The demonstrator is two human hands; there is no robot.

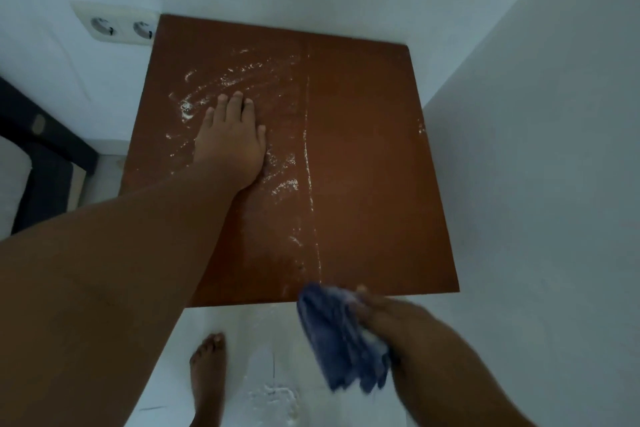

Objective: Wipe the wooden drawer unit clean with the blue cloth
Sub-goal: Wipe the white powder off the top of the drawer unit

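wooden drawer unit (363, 149) | left hand (232, 139) flat | right hand (391, 319) gripping blue cloth (339, 333)

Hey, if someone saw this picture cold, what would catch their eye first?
Probably the reddish-brown top of the drawer unit in the white corner, its left half streaked with white foam. The left hand lies flat in that foam, while the right hand grips the bunched blue cloth just off the near edge.

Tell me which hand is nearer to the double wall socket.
Left. The left hand lies flat on the wooden top, to the lower right of the wall socket. The right hand holds the blue cloth off the top's front edge, much farther away.
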